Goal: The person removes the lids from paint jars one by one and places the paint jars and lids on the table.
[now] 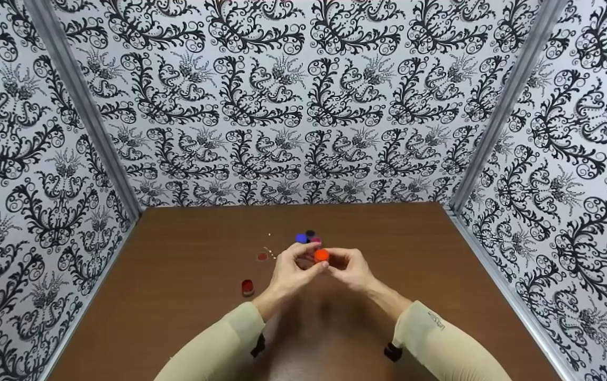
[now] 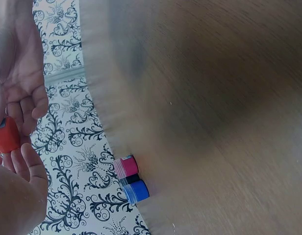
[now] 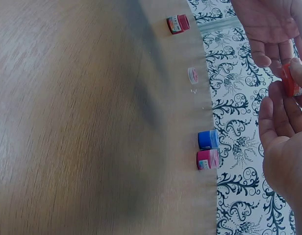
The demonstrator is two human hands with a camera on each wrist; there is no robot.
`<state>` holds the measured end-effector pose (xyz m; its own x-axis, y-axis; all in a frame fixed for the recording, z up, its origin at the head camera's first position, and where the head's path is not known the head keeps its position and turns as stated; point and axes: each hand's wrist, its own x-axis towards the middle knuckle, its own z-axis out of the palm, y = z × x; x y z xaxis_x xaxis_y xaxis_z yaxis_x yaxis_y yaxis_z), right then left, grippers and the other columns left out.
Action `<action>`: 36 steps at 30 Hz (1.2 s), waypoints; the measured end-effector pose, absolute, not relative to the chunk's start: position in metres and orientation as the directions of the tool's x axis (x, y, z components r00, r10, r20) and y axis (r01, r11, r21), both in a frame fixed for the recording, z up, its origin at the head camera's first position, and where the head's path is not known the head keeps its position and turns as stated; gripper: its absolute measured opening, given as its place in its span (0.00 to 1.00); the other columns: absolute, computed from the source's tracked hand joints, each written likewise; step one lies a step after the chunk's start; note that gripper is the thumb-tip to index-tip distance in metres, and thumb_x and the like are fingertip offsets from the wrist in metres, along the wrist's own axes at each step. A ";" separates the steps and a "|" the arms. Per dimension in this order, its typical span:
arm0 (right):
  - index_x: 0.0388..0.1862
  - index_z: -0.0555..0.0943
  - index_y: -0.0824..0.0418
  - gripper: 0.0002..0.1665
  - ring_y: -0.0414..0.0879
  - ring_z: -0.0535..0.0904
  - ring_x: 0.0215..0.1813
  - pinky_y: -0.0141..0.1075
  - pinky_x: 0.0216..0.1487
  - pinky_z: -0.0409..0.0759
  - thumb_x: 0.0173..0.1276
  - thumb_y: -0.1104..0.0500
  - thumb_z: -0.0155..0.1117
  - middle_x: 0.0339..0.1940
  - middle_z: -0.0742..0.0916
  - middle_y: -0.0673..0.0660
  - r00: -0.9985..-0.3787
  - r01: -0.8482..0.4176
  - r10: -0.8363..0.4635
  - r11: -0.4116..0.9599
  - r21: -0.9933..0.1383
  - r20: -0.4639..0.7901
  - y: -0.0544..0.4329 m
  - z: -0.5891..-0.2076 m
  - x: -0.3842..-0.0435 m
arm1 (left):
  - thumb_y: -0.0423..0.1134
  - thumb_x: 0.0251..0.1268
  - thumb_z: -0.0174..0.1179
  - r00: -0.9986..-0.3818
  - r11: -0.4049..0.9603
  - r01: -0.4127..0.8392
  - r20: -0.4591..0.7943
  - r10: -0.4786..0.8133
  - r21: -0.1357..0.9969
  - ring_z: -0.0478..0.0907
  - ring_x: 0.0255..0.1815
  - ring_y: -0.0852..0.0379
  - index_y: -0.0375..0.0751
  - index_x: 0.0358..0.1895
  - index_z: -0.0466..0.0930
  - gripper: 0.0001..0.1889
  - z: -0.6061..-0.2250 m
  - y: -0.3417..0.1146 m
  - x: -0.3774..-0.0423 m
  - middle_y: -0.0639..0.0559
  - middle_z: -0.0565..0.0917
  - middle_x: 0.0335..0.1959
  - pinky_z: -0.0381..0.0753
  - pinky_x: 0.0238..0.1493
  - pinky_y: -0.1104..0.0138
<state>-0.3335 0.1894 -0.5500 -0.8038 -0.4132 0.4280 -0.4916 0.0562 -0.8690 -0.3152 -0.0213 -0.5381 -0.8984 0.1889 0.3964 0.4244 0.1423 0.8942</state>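
Observation:
Over the table, both hands hold a small orange-red paint jar between them. My left hand pinches it from the left, thumb on the near side and fingers behind. From the right, my right hand grips the same jar with thumb and fingertips. The jar shows at the left edge of the left wrist view, and the jar is partly covered by a thumb in the right wrist view. An uncapped red paint jar stands left of the hands, its lid lying farther back.
Behind the hands stand a blue jar, a magenta jar and a black one, close together. Small white scraps lie near the lid. Patterned panels wall in the brown table at the back and sides.

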 end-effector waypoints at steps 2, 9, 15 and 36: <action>0.63 0.85 0.81 0.23 0.38 0.94 0.52 0.28 0.56 0.90 0.74 0.69 0.77 0.57 0.90 0.83 -0.807 -0.485 -0.412 0.056 -0.873 0.422 0.190 -0.550 -0.333 | 0.36 0.67 0.81 -0.900 0.132 0.417 0.389 0.194 0.899 0.90 0.43 0.59 0.39 0.63 0.92 0.22 -0.538 -0.021 -0.315 0.38 0.90 0.50 0.90 0.48 0.73; 0.62 0.85 0.82 0.22 0.32 0.92 0.51 0.28 0.54 0.91 0.72 0.74 0.74 0.55 0.90 0.83 -0.805 -0.490 -0.410 0.056 -0.870 0.428 0.189 -0.550 -0.334 | 0.35 0.68 0.80 -0.896 0.134 0.430 0.403 0.184 0.893 0.90 0.42 0.58 0.35 0.59 0.93 0.19 -0.536 -0.019 -0.313 0.36 0.89 0.48 0.90 0.45 0.74; 0.62 0.85 0.82 0.21 0.30 0.91 0.51 0.26 0.55 0.89 0.72 0.73 0.74 0.55 0.90 0.83 -0.807 -0.498 -0.405 0.076 -0.864 0.430 0.189 -0.551 -0.335 | 0.36 0.66 0.82 -0.904 0.158 0.422 0.400 0.153 0.893 0.88 0.39 0.59 0.36 0.56 0.93 0.18 -0.534 -0.017 -0.312 0.37 0.92 0.47 0.90 0.45 0.72; 0.63 0.86 0.81 0.22 0.31 0.92 0.51 0.27 0.54 0.91 0.72 0.73 0.75 0.57 0.90 0.81 -0.819 -0.475 -0.402 0.077 -0.877 0.409 0.185 -0.553 -0.334 | 0.40 0.63 0.85 -0.925 0.171 0.381 0.375 0.067 0.909 0.88 0.41 0.61 0.37 0.51 0.88 0.19 -0.535 -0.015 -0.312 0.41 0.93 0.43 0.92 0.48 0.69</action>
